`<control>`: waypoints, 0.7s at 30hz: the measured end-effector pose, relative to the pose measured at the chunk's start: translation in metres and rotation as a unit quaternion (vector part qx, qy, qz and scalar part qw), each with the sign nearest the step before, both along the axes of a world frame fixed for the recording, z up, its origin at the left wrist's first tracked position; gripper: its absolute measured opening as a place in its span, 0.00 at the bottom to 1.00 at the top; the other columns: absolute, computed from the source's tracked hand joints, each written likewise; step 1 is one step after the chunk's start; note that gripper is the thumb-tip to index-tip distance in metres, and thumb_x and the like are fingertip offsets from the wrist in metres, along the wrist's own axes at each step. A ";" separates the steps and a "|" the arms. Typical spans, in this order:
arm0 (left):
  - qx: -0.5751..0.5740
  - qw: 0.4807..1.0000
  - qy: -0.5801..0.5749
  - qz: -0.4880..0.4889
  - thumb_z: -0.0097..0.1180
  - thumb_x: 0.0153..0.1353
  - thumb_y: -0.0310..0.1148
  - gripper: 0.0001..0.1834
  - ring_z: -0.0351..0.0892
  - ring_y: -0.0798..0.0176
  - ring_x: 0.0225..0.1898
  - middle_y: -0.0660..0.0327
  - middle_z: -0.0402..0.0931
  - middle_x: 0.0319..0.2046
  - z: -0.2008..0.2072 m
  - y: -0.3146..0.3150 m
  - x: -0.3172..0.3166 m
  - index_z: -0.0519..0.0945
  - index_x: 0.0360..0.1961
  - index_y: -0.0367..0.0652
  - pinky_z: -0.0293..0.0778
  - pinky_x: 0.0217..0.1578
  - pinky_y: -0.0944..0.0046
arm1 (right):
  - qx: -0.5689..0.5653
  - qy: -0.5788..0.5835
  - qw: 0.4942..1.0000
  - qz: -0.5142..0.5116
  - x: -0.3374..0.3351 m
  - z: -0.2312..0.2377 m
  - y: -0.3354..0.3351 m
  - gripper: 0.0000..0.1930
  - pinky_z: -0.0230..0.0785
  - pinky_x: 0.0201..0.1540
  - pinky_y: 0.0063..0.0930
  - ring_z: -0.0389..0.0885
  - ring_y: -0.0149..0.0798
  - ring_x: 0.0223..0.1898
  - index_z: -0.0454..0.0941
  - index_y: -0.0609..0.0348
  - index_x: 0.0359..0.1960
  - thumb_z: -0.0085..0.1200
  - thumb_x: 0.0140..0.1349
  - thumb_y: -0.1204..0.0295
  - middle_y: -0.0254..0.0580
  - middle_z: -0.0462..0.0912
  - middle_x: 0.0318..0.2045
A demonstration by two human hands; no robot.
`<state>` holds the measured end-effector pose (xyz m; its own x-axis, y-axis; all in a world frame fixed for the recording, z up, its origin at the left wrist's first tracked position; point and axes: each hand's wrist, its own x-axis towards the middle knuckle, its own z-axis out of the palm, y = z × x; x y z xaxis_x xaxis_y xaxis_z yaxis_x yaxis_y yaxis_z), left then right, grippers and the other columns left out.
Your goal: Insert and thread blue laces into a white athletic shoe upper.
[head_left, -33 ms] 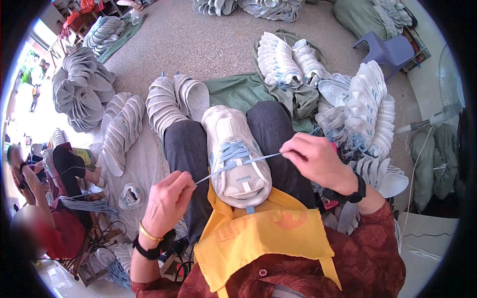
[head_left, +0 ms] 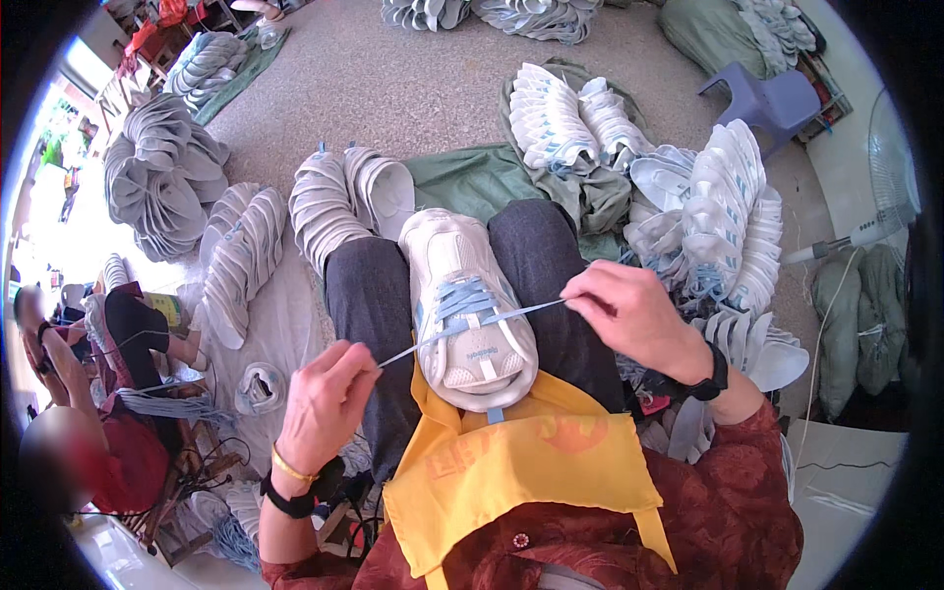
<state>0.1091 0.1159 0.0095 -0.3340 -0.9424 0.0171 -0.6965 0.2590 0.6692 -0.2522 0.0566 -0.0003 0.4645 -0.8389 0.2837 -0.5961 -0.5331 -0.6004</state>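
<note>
A white and light-grey sneaker upper (head_left: 457, 258) lies between my thighs, its collar toward me. Light-blue shoelace (head_left: 464, 295) criss-crosses its tongue. One lace end runs to my left hand (head_left: 326, 395), pinched between thumb and finger just left of the shoe. The other end stretches taut to my right hand (head_left: 629, 313), held in a similar pinch above my right thigh. Beneath the shoe's collar spreads a yellow apron (head_left: 531, 472) over my lap.
Stacked shoe uppers stand ahead to the left (head_left: 324, 211) and right (head_left: 723, 211). A purple stool (head_left: 762, 103) and a fan (head_left: 885, 221) are at the right. Another person (head_left: 118, 442) sits at far left, beside bundled blue laces (head_left: 177, 405). Green cloth (head_left: 462, 182) covers floor ahead.
My hands have moved very slightly apart, the right one a little to the right and the left one a little to the left. The shoe stays in place.
</note>
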 end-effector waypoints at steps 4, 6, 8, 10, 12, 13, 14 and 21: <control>-0.128 0.988 -0.067 0.050 0.61 0.56 0.20 0.07 0.77 0.42 0.38 0.51 0.74 0.34 -0.004 0.011 0.024 0.74 0.31 0.37 0.72 0.38 0.50 | 0.031 0.058 0.997 -0.042 -0.027 0.007 -0.006 0.04 0.76 0.34 0.38 0.84 0.51 0.31 0.82 0.60 0.36 0.63 0.61 0.77 0.46 0.84 0.32; -0.120 0.985 -0.093 0.079 0.62 0.54 0.19 0.08 0.74 0.43 0.40 0.50 0.72 0.36 -0.003 0.018 0.036 0.74 0.31 0.36 0.71 0.41 0.49 | 0.050 0.069 0.994 -0.067 -0.043 0.006 -0.007 0.04 0.75 0.35 0.38 0.84 0.51 0.32 0.83 0.61 0.36 0.63 0.61 0.77 0.47 0.84 0.32; -0.115 0.973 -0.159 0.120 0.61 0.55 0.18 0.08 0.74 0.44 0.37 0.51 0.71 0.33 -0.006 0.020 0.050 0.73 0.30 0.36 0.70 0.38 0.50 | 0.033 0.085 0.991 -0.099 -0.064 0.000 -0.008 0.04 0.75 0.35 0.37 0.84 0.50 0.32 0.84 0.62 0.36 0.62 0.61 0.78 0.47 0.85 0.32; -0.098 0.974 -0.146 0.141 0.59 0.56 0.17 0.07 0.73 0.47 0.33 0.51 0.70 0.29 -0.009 0.024 0.068 0.72 0.31 0.36 0.69 0.34 0.52 | 0.043 0.079 0.988 -0.125 -0.085 -0.003 -0.006 0.05 0.75 0.35 0.35 0.85 0.49 0.32 0.85 0.62 0.37 0.62 0.60 0.79 0.47 0.86 0.32; -0.095 0.969 -0.118 0.197 0.57 0.57 0.16 0.07 0.72 0.48 0.29 0.52 0.68 0.27 -0.010 0.028 0.086 0.72 0.32 0.35 0.68 0.31 0.54 | 0.046 0.080 0.984 -0.152 -0.102 -0.002 -0.009 0.07 0.74 0.35 0.33 0.85 0.47 0.32 0.86 0.62 0.40 0.61 0.61 0.80 0.48 0.87 0.33; -0.103 0.965 -0.129 0.204 0.56 0.57 0.16 0.07 0.71 0.49 0.26 0.52 0.68 0.26 -0.011 0.031 0.098 0.71 0.32 0.35 0.68 0.30 0.54 | 0.057 0.066 0.983 -0.164 -0.114 -0.006 -0.010 0.08 0.74 0.32 0.30 0.85 0.42 0.29 0.87 0.63 0.42 0.60 0.62 0.80 0.47 0.87 0.33; -0.079 0.964 -0.134 0.217 0.56 0.57 0.16 0.07 0.72 0.49 0.27 0.52 0.69 0.26 -0.008 0.033 0.109 0.71 0.33 0.35 0.68 0.30 0.55 | 0.056 0.065 0.983 -0.163 -0.123 -0.007 -0.011 0.08 0.74 0.32 0.30 0.85 0.42 0.29 0.87 0.63 0.42 0.60 0.62 0.80 0.47 0.87 0.33; -0.091 0.940 -0.173 0.281 0.54 0.58 0.16 0.07 0.70 0.53 0.25 0.52 0.68 0.24 -0.016 0.052 0.212 0.69 0.34 0.35 0.68 0.29 0.58 | 0.099 0.026 0.969 -0.226 -0.212 -0.029 -0.022 0.10 0.75 0.28 0.23 0.81 0.29 0.25 0.87 0.64 0.46 0.56 0.66 0.83 0.42 0.85 0.34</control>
<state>0.3212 0.1676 -0.0060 0.1999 -0.9638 0.1762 -0.9255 -0.1267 0.3569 -0.4638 0.0342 -0.0291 0.0455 -0.9955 0.0831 -0.7736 -0.0877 -0.6275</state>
